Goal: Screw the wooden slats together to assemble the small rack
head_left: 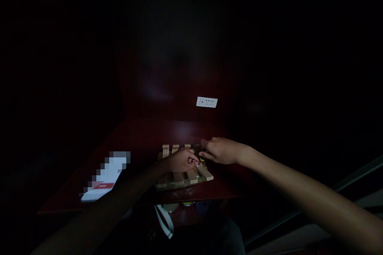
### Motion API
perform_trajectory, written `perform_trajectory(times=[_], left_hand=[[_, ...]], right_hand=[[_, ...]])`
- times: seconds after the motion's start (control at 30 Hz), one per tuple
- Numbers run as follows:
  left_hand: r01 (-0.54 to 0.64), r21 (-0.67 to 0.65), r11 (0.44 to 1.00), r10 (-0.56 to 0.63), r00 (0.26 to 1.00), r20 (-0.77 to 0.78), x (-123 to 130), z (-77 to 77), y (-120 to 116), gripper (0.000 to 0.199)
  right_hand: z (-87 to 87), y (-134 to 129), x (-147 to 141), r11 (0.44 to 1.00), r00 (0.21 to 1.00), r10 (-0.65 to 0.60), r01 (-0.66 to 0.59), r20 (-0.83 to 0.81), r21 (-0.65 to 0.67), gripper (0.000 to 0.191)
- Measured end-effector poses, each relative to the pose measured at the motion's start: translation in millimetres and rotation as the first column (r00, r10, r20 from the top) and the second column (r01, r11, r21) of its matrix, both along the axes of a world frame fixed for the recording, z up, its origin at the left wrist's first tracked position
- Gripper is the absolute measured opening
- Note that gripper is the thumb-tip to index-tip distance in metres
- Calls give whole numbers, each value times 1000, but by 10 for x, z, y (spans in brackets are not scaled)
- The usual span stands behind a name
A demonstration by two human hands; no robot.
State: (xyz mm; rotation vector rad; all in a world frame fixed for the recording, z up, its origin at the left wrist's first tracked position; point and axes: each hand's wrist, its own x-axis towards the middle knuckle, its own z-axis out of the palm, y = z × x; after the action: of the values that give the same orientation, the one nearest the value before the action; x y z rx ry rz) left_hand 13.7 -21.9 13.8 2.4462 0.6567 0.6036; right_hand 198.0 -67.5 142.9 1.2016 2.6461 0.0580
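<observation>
Pale wooden slats (pixel 178 178) lie side by side on the dark red table, on what looks like a clear plastic sheet (pixel 179 185). My left hand (pixel 183 160) rests over their middle, its fingers closed in a pinch at the rightmost slat (pixel 206 173). Whatever is between those fingertips is too small to make out. Just to the right, my right hand (pixel 220 150) is closed around a small yellow-and-black tool (pixel 202 159), pointing down towards the left fingertips. Most of that tool is hidden by the fingers, so its kind is unclear.
A bright white sheet or screen with a red band (pixel 103 186), partly blurred out, lies on the table (pixel 131 133) at the left. A white socket plate (pixel 206 102) is on the back wall. Below the table edge hangs a white strap (pixel 165 223), near several round items.
</observation>
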Motion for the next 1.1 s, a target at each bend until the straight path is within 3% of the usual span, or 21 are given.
perform_trajectory(times=[0.07, 0.2, 0.3, 0.53, 0.7, 0.8, 0.93, 1.1], left_hand=[[9, 20, 1000, -9, 1000, -10, 3, -12, 6, 23], [28, 46, 999, -28, 1000, -8, 6, -23, 15, 19], [48, 30, 998, -47, 999, -17, 13, -7, 11, 18], [113, -55, 992, -113, 994, 0, 48, -48, 53, 17], [24, -78, 997, -25, 999, -19, 40, -41, 36, 11], [42, -84, 996, -44, 999, -20, 24, -33, 20, 14], [56, -94, 994, -56, 998, -3, 20, -66, 25, 18], [14, -112, 994, -10, 999, 37, 26, -112, 42, 11]], right_hand=[[-4, 14, 10, 1000, 1000, -15, 14, 8, 20, 33], [-21, 12, 47, 995, 997, -62, 57, -56, -80, 31], [-35, -3, 61, 994, 994, -19, 8, -106, -105, 26], [-14, -11, 24, 999, 999, -39, 39, -7, 32, 41], [-28, -29, 24, 995, 995, -54, 48, -79, -84, 33], [-56, -32, 11, 999, 996, -12, 8, -90, -37, 33], [-47, -16, -19, 995, 998, -61, 61, -3, 84, 45], [17, -30, -23, 997, 997, -76, 76, -7, 6, 37]])
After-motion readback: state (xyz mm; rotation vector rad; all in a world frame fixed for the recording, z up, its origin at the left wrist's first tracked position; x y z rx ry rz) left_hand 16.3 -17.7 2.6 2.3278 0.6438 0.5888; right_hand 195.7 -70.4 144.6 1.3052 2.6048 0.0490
